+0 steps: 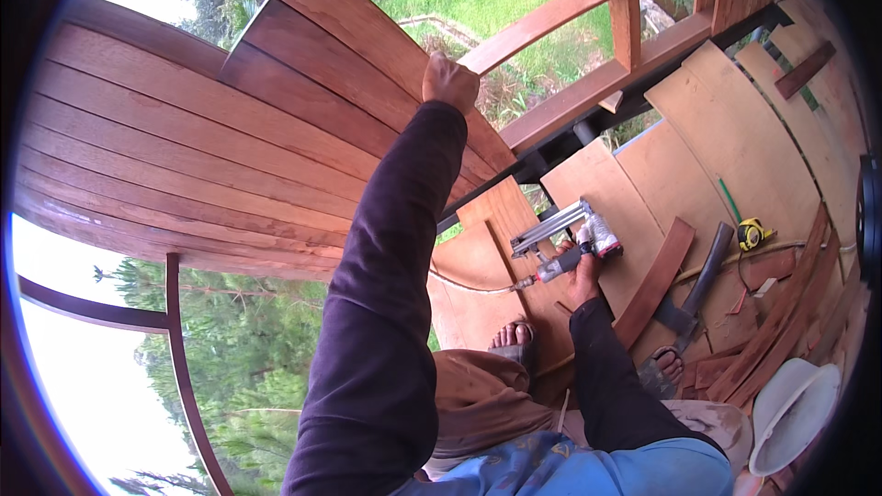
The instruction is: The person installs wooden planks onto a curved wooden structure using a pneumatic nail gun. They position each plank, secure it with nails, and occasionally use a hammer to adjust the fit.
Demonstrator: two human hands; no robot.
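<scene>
My left hand [450, 83] is closed in a fist at the edge of a reddish-brown wooden plank [363, 37], its arm stretched far forward. That plank belongs to a wall of boards laid side by side. Lower and to the right, my right hand [582, 277] grips a pneumatic nail gun [588, 243] by its body, holding it over the light wooden floor panels. The gun has a long silver magazine pointing left, and an air hose [469, 287] runs from it to the left. Some fingers of both hands are hidden.
A hammer [703, 285], a yellow tape measure [751, 234], a green pencil-like stick [729, 199] and several dark wood strips [781, 312] lie at the right. A white bucket-like container [795, 413] stands near me. Open wooden framing [625, 0] shows grass below. My sandalled feet rest on the panels.
</scene>
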